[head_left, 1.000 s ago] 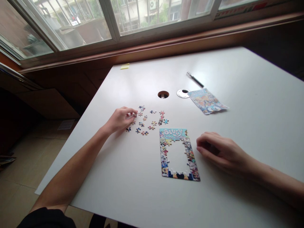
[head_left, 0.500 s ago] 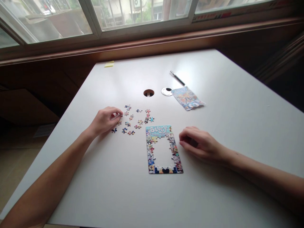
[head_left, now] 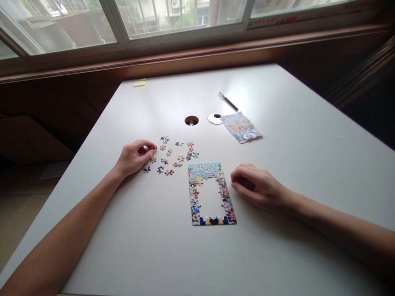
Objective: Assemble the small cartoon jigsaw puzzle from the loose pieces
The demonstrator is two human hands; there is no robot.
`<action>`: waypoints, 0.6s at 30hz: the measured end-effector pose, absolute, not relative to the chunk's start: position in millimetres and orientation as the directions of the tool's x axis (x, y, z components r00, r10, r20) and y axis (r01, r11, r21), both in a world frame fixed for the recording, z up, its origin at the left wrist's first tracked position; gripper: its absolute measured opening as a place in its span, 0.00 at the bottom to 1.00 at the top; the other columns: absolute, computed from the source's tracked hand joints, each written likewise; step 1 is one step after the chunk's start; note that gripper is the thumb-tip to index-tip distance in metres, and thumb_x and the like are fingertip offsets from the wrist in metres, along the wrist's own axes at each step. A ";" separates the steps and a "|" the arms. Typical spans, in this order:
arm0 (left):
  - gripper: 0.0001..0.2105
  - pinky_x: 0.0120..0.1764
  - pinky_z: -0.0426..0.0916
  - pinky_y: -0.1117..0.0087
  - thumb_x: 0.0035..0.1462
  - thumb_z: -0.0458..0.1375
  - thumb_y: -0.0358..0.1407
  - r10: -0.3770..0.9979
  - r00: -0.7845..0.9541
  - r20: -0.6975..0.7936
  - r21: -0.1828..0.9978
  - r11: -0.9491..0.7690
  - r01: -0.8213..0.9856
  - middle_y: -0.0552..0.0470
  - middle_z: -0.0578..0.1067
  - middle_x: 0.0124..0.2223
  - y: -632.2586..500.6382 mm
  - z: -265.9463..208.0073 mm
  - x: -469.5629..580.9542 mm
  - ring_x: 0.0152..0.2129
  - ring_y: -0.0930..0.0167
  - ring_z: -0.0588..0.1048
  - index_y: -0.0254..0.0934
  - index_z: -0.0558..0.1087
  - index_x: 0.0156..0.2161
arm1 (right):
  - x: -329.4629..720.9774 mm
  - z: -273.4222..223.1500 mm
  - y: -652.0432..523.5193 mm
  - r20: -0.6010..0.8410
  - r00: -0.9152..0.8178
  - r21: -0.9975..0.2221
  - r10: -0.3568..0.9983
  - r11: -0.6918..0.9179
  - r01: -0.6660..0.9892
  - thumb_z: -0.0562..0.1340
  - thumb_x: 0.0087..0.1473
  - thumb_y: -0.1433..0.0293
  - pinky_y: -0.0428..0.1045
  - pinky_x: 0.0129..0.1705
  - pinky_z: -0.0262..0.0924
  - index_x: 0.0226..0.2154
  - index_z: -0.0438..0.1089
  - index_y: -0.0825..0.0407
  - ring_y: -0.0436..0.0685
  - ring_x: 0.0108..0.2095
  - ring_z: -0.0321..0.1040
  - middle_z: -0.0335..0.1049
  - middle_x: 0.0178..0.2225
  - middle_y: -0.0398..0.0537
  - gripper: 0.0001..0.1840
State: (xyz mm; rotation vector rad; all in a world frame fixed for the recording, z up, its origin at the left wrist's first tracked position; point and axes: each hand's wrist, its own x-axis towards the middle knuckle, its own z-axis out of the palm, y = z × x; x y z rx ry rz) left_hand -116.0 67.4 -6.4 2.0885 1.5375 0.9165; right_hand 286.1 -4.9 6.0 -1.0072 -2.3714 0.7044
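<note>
My left hand (head_left: 135, 158) is at the left edge of a scatter of loose jigsaw pieces (head_left: 164, 161). Its thumb and index finger are pinched on a small puzzle piece (head_left: 154, 148), mostly covered by the fingertips. To the right lies a jigsaw puzzle (head_left: 227, 205) with its border joined and the white table showing through its middle. Just right of the puzzle, my right hand (head_left: 257, 185) rests on the table with fingers loosely curled; I see nothing in it, and it does not touch the puzzle.
A crumpled picture sheet (head_left: 242, 127) lies beyond the puzzle, beside a round silver cover (head_left: 214, 119) and a black pen (head_left: 228, 101). A cable hole (head_left: 191, 120) opens in the white table (head_left: 148, 255). A yellow sticky note (head_left: 140, 82) is at the far edge, below the window.
The whole view has shifted slightly, so things sit a little further left. Both hands keep nearly the same pose, the left still pinching beside the loose pieces.
</note>
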 end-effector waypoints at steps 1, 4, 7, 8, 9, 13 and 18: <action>0.10 0.33 0.70 0.72 0.57 0.60 0.40 0.943 0.185 0.275 0.653 -0.324 0.685 0.50 0.80 0.41 67.6 -6.8 -116.1 0.29 0.72 0.74 0.38 0.78 0.41 | 286.1 6.1 -5.0 0.214 -0.623 -0.614 0.752 0.600 0.513 0.59 0.58 0.75 0.49 0.36 0.57 0.33 0.64 0.50 0.52 0.28 0.59 0.64 0.27 0.43 0.04; 0.10 0.37 0.72 0.70 0.57 0.61 0.40 0.943 0.183 0.277 0.670 -0.326 0.667 0.49 0.80 0.42 68.0 -7.5 -116.7 0.31 0.71 0.76 0.38 0.78 0.41 | 285.4 5.9 -4.6 0.215 -0.624 -0.611 0.751 0.602 0.514 0.59 0.57 0.75 0.49 0.36 0.57 0.33 0.64 0.50 0.52 0.29 0.59 0.64 0.28 0.43 0.04; 0.11 0.40 0.73 0.69 0.57 0.61 0.40 0.944 0.192 0.268 0.680 -0.327 0.656 0.48 0.80 0.43 68.5 -8.0 -117.4 0.34 0.69 0.77 0.38 0.78 0.42 | 284.1 5.2 -3.5 0.223 -0.626 -0.609 0.747 0.608 0.509 0.59 0.57 0.75 0.49 0.37 0.57 0.33 0.64 0.50 0.52 0.29 0.59 0.65 0.28 0.43 0.04; 0.11 0.40 0.73 0.68 0.57 0.61 0.40 0.944 0.195 0.268 0.683 -0.329 0.653 0.48 0.80 0.43 68.8 -8.1 -117.6 0.34 0.69 0.77 0.38 0.78 0.42 | 283.8 5.0 -3.2 0.225 -0.626 -0.608 0.747 0.609 0.509 0.59 0.57 0.75 0.49 0.37 0.57 0.33 0.64 0.50 0.52 0.29 0.59 0.64 0.28 0.43 0.04; 0.11 0.40 0.73 0.68 0.57 0.61 0.40 0.943 0.198 0.269 0.685 -0.332 0.649 0.48 0.80 0.43 69.2 -8.4 -117.8 0.35 0.69 0.77 0.38 0.78 0.42 | 283.6 5.0 -3.1 0.227 -0.626 -0.607 0.746 0.611 0.509 0.59 0.57 0.75 0.49 0.36 0.57 0.33 0.64 0.50 0.52 0.29 0.59 0.64 0.28 0.43 0.04; 0.11 0.40 0.72 0.69 0.56 0.61 0.40 0.940 0.205 0.273 0.696 -0.340 0.632 0.48 0.80 0.42 71.2 -9.6 -118.3 0.34 0.69 0.77 0.38 0.78 0.41 | 283.4 6.2 -3.7 0.230 -0.623 -0.601 0.748 0.612 0.513 0.59 0.57 0.75 0.49 0.36 0.58 0.33 0.64 0.50 0.52 0.28 0.59 0.64 0.27 0.43 0.04; 0.11 0.34 0.70 0.72 0.55 0.61 0.40 0.945 0.208 0.252 0.700 -0.326 0.635 0.49 0.79 0.38 72.7 -8.2 -118.4 0.28 0.73 0.73 0.37 0.78 0.41 | 283.6 7.9 -4.5 0.229 -0.633 -0.589 0.740 0.623 0.515 0.59 0.57 0.74 0.50 0.37 0.58 0.33 0.64 0.49 0.52 0.28 0.60 0.65 0.27 0.43 0.04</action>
